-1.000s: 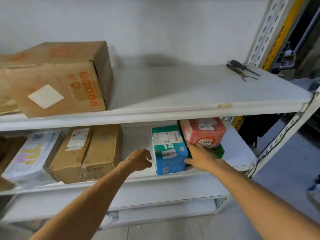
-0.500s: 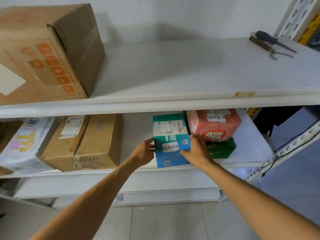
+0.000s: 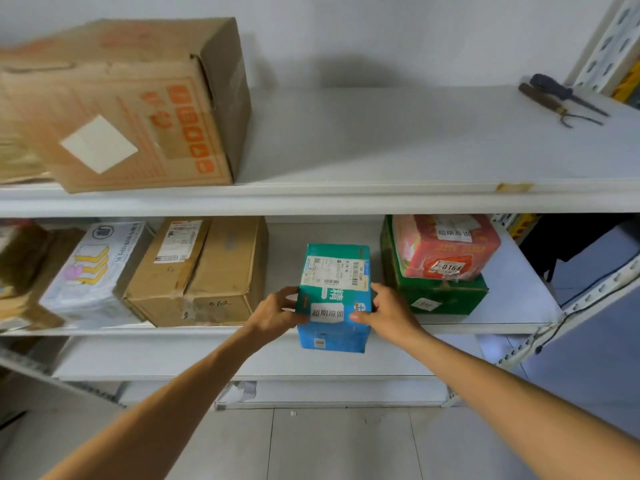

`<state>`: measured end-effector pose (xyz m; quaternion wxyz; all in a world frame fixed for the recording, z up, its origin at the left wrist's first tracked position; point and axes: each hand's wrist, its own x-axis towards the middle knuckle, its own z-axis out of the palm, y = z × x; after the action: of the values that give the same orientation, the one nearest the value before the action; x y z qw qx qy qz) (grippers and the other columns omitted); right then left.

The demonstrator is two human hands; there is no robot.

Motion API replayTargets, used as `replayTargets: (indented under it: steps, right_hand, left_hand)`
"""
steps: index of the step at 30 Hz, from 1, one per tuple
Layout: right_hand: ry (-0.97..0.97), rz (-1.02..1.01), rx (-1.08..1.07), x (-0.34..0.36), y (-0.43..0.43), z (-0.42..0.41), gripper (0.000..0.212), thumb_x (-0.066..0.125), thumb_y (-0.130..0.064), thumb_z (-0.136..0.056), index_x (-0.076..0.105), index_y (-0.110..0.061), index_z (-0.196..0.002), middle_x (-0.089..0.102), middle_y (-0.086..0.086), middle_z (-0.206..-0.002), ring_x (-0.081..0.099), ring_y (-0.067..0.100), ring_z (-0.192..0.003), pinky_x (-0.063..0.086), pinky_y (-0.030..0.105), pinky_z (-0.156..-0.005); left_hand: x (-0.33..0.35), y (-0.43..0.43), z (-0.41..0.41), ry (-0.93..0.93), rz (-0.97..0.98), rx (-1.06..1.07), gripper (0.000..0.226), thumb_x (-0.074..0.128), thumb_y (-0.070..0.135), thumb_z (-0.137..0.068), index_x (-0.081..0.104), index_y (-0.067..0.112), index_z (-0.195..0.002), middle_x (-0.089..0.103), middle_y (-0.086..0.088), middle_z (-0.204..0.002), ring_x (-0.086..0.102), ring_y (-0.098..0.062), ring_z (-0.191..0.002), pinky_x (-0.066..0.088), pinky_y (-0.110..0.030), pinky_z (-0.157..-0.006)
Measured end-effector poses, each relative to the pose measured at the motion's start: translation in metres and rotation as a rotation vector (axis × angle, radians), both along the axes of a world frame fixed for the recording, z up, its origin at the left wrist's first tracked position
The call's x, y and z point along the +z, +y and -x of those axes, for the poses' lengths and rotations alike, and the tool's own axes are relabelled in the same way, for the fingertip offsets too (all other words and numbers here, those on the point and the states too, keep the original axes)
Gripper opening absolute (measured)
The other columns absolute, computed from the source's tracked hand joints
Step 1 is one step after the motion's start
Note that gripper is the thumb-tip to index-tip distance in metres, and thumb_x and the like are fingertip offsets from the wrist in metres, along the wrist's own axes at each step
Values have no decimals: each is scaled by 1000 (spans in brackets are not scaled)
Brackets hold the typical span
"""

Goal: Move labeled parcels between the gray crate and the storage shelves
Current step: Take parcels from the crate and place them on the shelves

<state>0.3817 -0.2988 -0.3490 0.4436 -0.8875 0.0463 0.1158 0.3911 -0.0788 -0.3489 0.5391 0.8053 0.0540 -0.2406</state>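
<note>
A teal and blue labeled parcel (image 3: 334, 296) sticks out over the front edge of the middle shelf (image 3: 485, 327). My left hand (image 3: 277, 311) grips its left side and my right hand (image 3: 388, 311) grips its right side. To the right, a red parcel marked 0164 (image 3: 446, 247) lies on top of a green box (image 3: 440, 296). The gray crate is out of view.
Brown cardboard boxes (image 3: 204, 271) and a white printed parcel (image 3: 93, 268) fill the left of the middle shelf. The top shelf (image 3: 381, 147) carries a big cardboard box (image 3: 131, 102) at left and hand tools (image 3: 561, 98) at far right. Tiled floor lies below.
Both hands have closed on the teal parcel and drawn it forward, away from the red and green boxes, so it now overhangs the shelf edge.
</note>
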Motion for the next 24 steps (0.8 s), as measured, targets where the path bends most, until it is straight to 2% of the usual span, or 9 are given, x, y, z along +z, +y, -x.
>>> replayTargets:
  steps: [2, 4, 5, 7, 10, 14, 16, 21, 24]
  right_hand:
    - [35, -48, -22, 3, -1, -5, 52, 77, -9, -80, 52, -13, -125, 65, 5, -121, 59, 12, -100, 55, 28, -79]
    - [87, -81, -37, 6, -4, -10, 61, 76, -6, -79, 47, -15, -131, 58, 5, -130, 55, 14, -111, 54, 37, -91]
    - [127, -91, -28, 7, -6, -12, 70, 76, -5, -79, 41, -18, -139, 55, 3, -135, 52, 17, -119, 51, 41, -97]
    - [216, -150, -6, 4, -6, -16, 87, 72, 1, -80, 28, -25, -150, 52, 0, -137, 49, 18, -126, 46, 44, -103]
    - [288, -315, -63, -8, -2, -22, 97, 65, 14, -80, 21, -33, -152, 57, 3, -132, 55, 18, -119, 52, 46, -96]
    - [289, -385, -104, -16, -1, -16, 101, 64, 15, -80, 19, -40, -152, 60, 4, -129, 57, 20, -118, 53, 47, -94]
    - [276, -375, -94, -12, 3, -9, 99, 63, 15, -81, 20, -39, -152, 60, 3, -129, 58, 19, -118, 54, 46, -94]
    - [198, -325, -137, -1, 15, 10, 93, 61, 15, -82, 24, -36, -150, 58, 3, -132, 57, 18, -118, 54, 42, -93]
    - [128, -334, -220, 5, 28, 30, 92, 56, 18, -84, 20, -35, -150, 55, 1, -130, 55, 15, -117, 53, 34, -92]
  left_hand:
    - [-1, -2, -3, 23, 15, 32, 48, 70, 11, -87, 44, 12, -127, 63, -10, -116, 62, -27, -106, 53, -50, -93]
    - [-4, -3, -10, 17, -3, 49, 62, 73, 16, -85, 37, 14, -136, 64, -7, -112, 62, -29, -108, 51, -50, -95]
    - [-5, -3, -15, 34, 14, 44, 70, 73, 12, -84, 33, 14, -142, 62, -8, -110, 61, -30, -109, 50, -52, -96]
    - [-4, -3, -21, 89, 94, -34, 69, 67, -1, -86, 34, 17, -144, 56, -11, -118, 58, -33, -112, 51, -58, -90]
    - [-2, -5, -25, 121, 183, -150, 72, 55, -14, -88, 35, 29, -142, 49, -10, -127, 58, -34, -109, 51, -59, -79]
    - [-4, -3, -22, 123, 224, -135, 76, 51, -20, -85, 36, 33, -137, 51, -7, -123, 55, -37, -115, 46, -68, -86]
    - [-8, 2, -19, 111, 245, -151, 80, 51, -22, -84, 35, 31, -141, 50, -9, -123, 56, -37, -114, 49, -66, -83]
    - [-12, 15, -27, 105, 286, -250, 75, 59, -16, -83, 36, 32, -137, 49, -9, -126, 61, -37, -108, 56, -54, -75]
    - [-13, 17, -33, 68, 296, -329, 74, 62, -15, -83, 37, 36, -130, 52, -8, -124, 60, -37, -111, 57, -57, -76]
